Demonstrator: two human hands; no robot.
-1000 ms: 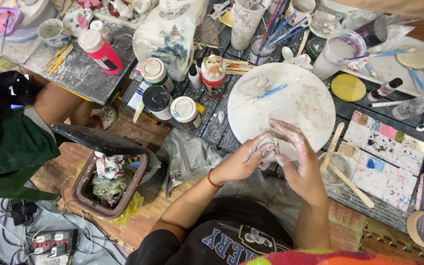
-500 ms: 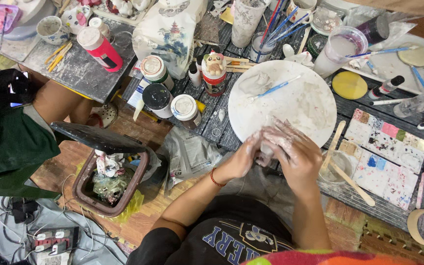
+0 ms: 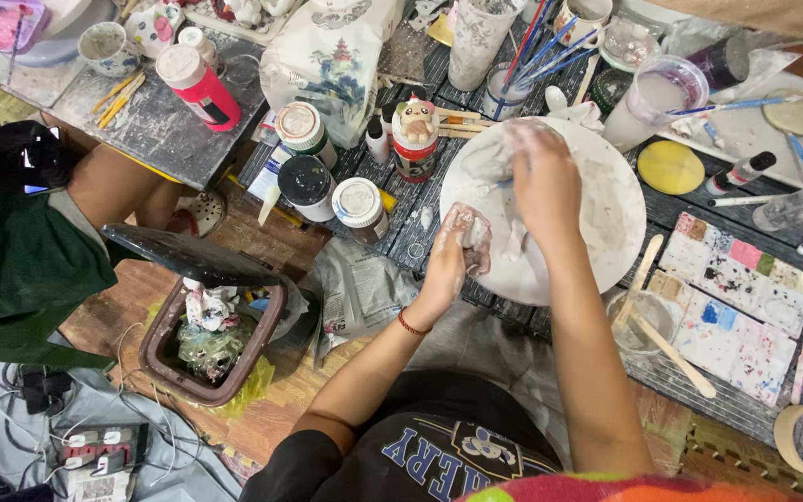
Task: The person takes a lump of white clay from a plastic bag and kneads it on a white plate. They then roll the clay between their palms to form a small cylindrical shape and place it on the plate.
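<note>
Two clay-smeared hands: left hand (image 3: 448, 256) cups a lump (image 3: 476, 240) (pale, wet); right hand (image 3: 541, 181) touches round board (image 3: 620, 200).

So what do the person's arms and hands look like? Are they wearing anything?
Both arms are bare, with no sleeves reaching the forearms. The left hand has a thin red bracelet at its wrist. Whitish smears coat the left hand and the right hand. No gloves, rings or watch show.

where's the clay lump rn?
Head view: the clay lump is in the left hand, at the near-left edge of the round white board, right of the white-lidded jar.
</note>
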